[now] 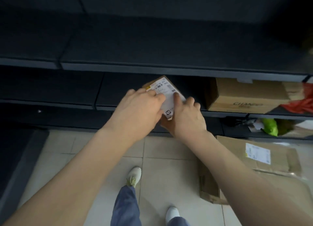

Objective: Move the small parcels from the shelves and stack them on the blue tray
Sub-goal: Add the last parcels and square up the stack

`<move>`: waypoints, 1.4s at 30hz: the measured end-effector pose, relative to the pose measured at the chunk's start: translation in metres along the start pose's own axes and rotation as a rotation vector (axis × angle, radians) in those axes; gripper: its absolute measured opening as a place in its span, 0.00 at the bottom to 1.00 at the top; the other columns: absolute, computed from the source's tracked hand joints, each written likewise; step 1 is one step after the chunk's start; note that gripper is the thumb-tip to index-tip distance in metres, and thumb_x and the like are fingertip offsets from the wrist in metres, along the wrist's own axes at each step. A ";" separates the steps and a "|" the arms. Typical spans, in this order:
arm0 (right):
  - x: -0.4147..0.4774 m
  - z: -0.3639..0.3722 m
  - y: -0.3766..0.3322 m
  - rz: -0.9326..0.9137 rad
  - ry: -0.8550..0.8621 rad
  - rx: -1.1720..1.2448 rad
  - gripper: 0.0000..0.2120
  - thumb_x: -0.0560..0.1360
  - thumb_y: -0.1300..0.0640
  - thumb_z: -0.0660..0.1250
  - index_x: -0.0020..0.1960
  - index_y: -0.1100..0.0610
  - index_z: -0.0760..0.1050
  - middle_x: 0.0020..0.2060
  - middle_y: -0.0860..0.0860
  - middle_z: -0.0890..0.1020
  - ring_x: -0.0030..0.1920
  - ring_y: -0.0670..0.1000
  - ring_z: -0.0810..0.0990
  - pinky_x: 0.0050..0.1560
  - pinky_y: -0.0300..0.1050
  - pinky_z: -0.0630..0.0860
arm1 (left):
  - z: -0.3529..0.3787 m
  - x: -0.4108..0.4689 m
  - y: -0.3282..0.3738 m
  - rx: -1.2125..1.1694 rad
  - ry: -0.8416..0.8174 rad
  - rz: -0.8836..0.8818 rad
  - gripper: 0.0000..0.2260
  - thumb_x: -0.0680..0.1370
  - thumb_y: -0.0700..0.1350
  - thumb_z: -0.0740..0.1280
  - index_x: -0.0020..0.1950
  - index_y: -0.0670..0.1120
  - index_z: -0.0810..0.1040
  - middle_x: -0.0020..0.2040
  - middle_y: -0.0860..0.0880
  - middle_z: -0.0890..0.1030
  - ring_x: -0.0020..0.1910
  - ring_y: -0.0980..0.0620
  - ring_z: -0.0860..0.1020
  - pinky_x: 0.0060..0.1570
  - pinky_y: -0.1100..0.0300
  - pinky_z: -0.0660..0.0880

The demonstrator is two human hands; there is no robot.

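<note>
A small brown cardboard parcel with a white shipping label sits tilted at the front edge of the dark middle shelf. Both my hands are on it. My left hand lies over its left side and top, fingers spread on the label. My right hand grips its right lower corner from below and the side. The parcel's lower part is hidden behind my hands. No blue tray is in view.
A larger brown box stands on the same shelf to the right, beside a red bag. A green packet lies on the lowest shelf. A flat cardboard parcel lies on the tiled floor at right. My feet stand below.
</note>
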State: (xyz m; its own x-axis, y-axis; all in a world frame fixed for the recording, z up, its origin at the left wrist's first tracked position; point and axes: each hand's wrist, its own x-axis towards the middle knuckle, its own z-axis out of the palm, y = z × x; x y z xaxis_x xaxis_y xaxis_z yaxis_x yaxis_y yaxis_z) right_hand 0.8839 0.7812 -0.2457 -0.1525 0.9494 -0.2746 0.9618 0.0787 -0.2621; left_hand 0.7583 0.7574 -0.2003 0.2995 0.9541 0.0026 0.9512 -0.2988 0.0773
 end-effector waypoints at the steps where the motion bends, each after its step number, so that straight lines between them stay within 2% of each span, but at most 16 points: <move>1: -0.011 -0.016 -0.012 -0.043 0.028 -0.019 0.41 0.71 0.39 0.67 0.74 0.52 0.50 0.62 0.60 0.64 0.59 0.59 0.66 0.53 0.49 0.70 | -0.018 -0.014 -0.002 -0.003 0.029 -0.035 0.11 0.80 0.50 0.58 0.59 0.49 0.72 0.55 0.49 0.77 0.53 0.49 0.72 0.52 0.55 0.66; 9: -0.079 -0.109 -0.129 -0.369 0.241 -0.004 0.38 0.71 0.44 0.67 0.73 0.52 0.52 0.61 0.59 0.65 0.57 0.58 0.66 0.45 0.45 0.65 | -0.136 -0.125 -0.048 0.063 0.221 -0.319 0.13 0.79 0.51 0.60 0.61 0.48 0.73 0.53 0.50 0.78 0.53 0.49 0.74 0.54 0.54 0.68; 16: -0.096 -0.130 -0.274 -0.627 0.324 0.006 0.38 0.71 0.43 0.67 0.74 0.51 0.52 0.61 0.57 0.65 0.58 0.57 0.66 0.44 0.44 0.66 | -0.200 -0.203 -0.136 0.096 0.340 -0.552 0.11 0.79 0.51 0.60 0.58 0.49 0.74 0.50 0.51 0.77 0.51 0.50 0.74 0.52 0.55 0.69; 23: -0.111 -0.125 -0.430 -0.863 0.334 0.047 0.39 0.71 0.42 0.67 0.74 0.51 0.52 0.62 0.57 0.65 0.59 0.57 0.66 0.45 0.43 0.65 | -0.248 -0.290 -0.231 0.152 0.367 -0.784 0.12 0.79 0.51 0.59 0.60 0.49 0.73 0.53 0.50 0.77 0.53 0.49 0.74 0.53 0.54 0.71; 28: -0.122 -0.123 -0.515 -1.007 0.346 0.038 0.38 0.71 0.41 0.66 0.74 0.50 0.53 0.61 0.56 0.65 0.58 0.56 0.66 0.44 0.44 0.65 | -0.272 -0.336 -0.278 0.252 0.381 -0.907 0.11 0.79 0.51 0.59 0.58 0.49 0.73 0.49 0.51 0.76 0.50 0.50 0.74 0.49 0.55 0.68; 31: -0.125 -0.122 -0.560 -1.084 0.331 0.049 0.38 0.70 0.41 0.67 0.73 0.50 0.54 0.61 0.56 0.66 0.58 0.56 0.66 0.44 0.44 0.65 | -0.283 -0.360 -0.304 0.276 0.375 -0.999 0.12 0.79 0.52 0.59 0.59 0.49 0.72 0.51 0.51 0.77 0.52 0.49 0.74 0.51 0.55 0.69; 37: -0.105 -0.121 -0.642 -1.183 0.270 0.113 0.37 0.70 0.42 0.67 0.73 0.50 0.55 0.62 0.57 0.66 0.60 0.57 0.66 0.44 0.44 0.64 | -0.298 -0.379 -0.356 0.303 0.360 -1.140 0.12 0.79 0.52 0.59 0.59 0.50 0.73 0.54 0.51 0.77 0.54 0.48 0.74 0.55 0.51 0.71; 42: -0.070 -0.126 -0.705 -1.234 0.253 0.143 0.37 0.70 0.41 0.67 0.73 0.51 0.56 0.63 0.58 0.66 0.62 0.59 0.66 0.47 0.46 0.64 | -0.314 -0.368 -0.411 0.359 0.388 -1.229 0.10 0.79 0.52 0.60 0.56 0.49 0.73 0.52 0.51 0.77 0.51 0.49 0.74 0.51 0.54 0.69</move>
State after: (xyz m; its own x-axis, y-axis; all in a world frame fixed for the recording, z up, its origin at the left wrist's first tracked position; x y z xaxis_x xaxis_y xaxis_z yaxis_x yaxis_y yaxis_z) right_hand 0.2454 0.6978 0.0745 -0.8643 0.3015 0.4027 0.1766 0.9313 -0.3185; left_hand 0.2338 0.5359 0.0796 -0.7425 0.5324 0.4064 0.5712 0.8202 -0.0310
